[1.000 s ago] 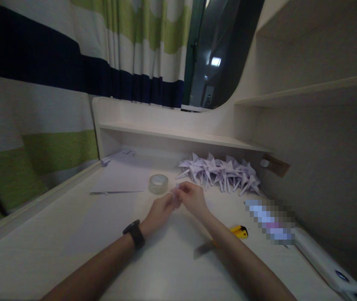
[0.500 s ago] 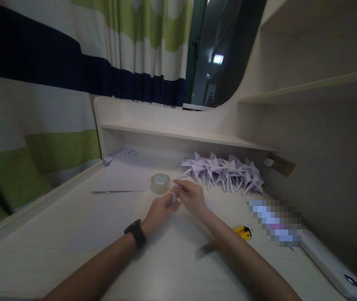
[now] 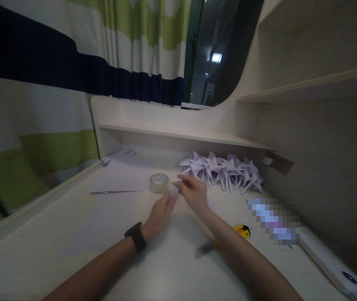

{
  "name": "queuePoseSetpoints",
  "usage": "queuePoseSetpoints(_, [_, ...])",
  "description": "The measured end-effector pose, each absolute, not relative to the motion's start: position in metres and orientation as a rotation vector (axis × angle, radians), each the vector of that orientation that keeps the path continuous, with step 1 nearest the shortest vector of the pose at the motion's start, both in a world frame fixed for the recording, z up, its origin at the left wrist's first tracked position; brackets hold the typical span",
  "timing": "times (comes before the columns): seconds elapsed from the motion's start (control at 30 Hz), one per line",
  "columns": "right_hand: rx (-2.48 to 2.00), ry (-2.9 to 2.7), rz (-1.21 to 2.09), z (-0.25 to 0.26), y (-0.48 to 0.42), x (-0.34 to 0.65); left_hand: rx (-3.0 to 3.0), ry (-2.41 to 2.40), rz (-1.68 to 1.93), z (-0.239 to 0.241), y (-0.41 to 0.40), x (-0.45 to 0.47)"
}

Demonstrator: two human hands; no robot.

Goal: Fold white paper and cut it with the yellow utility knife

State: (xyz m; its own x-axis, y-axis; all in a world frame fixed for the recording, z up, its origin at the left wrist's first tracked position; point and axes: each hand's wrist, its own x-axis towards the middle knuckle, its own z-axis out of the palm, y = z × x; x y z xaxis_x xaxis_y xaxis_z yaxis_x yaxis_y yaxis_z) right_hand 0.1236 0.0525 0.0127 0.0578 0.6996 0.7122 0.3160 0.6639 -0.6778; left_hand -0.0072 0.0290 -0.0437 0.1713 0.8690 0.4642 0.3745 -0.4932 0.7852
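My left hand (image 3: pixel 159 214) and my right hand (image 3: pixel 193 193) meet over the middle of the pale desk (image 3: pixel 72 246). Between their fingertips is a small rolled or folded strip of white paper (image 3: pixel 175 192), pinched by both. A black watch (image 3: pixel 136 236) is on my left wrist. Just beyond my hands stands a roll of clear tape (image 3: pixel 159 182). Behind it to the right lies a heap of folded white paper pinwheels (image 3: pixel 222 170).
A flat white sheet (image 3: pixel 122 177) lies at the back left, with more paper (image 3: pixel 117 155) under the low shelf (image 3: pixel 178 133). A yellow utility knife (image 3: pixel 241 230) rests beside my right forearm. A white power strip (image 3: pixel 332 265) runs along the right wall. Striped curtains hang at left.
My hands have shifted slightly away from me and apart; the left fingers have stretched out further along the paper strip, which now points up toward the tape roll.
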Motion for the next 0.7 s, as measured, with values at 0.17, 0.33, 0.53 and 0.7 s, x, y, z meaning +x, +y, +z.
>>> queuePoseSetpoints(0.17, [-0.941, -1.454, 0.530, 0.012, 0.056, 0.123, 1.964, 1.180, 1.321, -0.041, 0.032, -0.011])
queuePoseSetpoints(0.33, [-0.940, -1.472, 0.664, 0.011, 0.063, 0.129, 1.948, 1.210, 1.287, -0.042, 0.034, -0.012])
queuePoseSetpoints(0.53, [-0.917, -1.478, 0.879, 0.013, 0.068, 0.135, 1.947, 1.161, 1.214, -0.042, 0.034, -0.013])
queuePoseSetpoints(0.7, [-0.942, -1.453, 0.847, 0.009, 0.060, 0.138, 2.060, 1.157, 1.185, -0.038, 0.031, -0.012])
